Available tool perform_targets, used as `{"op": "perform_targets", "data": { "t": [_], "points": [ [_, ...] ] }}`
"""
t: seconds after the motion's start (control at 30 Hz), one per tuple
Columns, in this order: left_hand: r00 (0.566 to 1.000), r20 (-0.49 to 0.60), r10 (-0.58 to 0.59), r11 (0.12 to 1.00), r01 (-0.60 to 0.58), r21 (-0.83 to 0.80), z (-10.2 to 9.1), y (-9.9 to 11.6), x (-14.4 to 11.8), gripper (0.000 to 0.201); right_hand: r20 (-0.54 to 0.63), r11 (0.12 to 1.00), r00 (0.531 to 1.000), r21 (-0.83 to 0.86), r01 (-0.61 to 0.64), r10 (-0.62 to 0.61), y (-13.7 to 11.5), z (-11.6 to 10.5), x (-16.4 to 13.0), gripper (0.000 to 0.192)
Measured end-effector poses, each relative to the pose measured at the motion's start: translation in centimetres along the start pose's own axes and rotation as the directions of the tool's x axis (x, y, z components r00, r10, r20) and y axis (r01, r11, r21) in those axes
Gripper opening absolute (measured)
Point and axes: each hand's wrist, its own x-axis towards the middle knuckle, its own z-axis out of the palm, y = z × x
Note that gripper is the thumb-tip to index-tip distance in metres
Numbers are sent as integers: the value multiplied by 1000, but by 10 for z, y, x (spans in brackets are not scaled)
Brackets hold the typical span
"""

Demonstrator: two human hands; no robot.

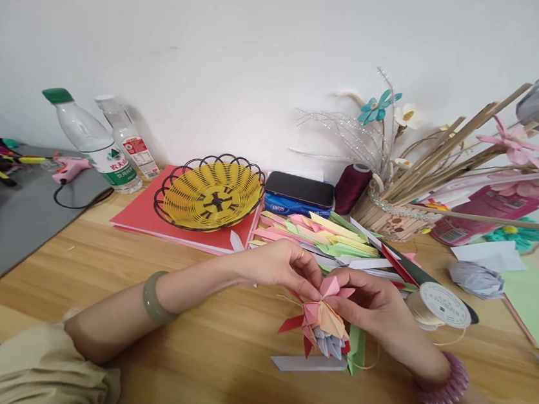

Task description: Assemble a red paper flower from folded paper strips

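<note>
Between my two hands is a folded paper flower (328, 322) with pink, peach, grey and red petals. My left hand (291, 269) pinches its upper pink part from the left, thumb and fingers closed. From the right, my right hand (368, 301) grips the same flower with its thumb near the pink tip. A green strip (357, 348) and a pale grey strip (309, 363) lie under the flower. Thin thread shows beside it, near a spool of cream thread (442, 306). Some fingertips are hidden behind the petals.
Behind my hands lie many folded paper strips (324, 234). A yellow woven basket (211, 198) rests on red paper (136, 213). Further along the wall stand a phone (300, 189), maroon thread (351, 188) and a stick-covered pot (394, 219). Bottles (109, 158) and a glue gun (69, 169) are left.
</note>
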Motion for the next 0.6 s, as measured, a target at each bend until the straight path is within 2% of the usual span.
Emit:
{"op": "perform_targets", "data": {
  "t": [0.2, 0.47, 0.6],
  "points": [
    [998, -66, 9, 1000, -9, -2, 3, -1, 1, 18, -38, 1000, 999, 12, -5, 5, -3, 1, 1, 26],
    [990, -135, 45, 998, -38, 56, 4, -1, 0, 19, -17, 999, 1000, 28, -20, 21, -5, 1, 1, 26],
    [986, -152, 62, 998, -57, 32, 6, 0, 1, 20, -61, 1000, 998, 18, -18, 19, -4, 3, 1, 24]
  ]
}}
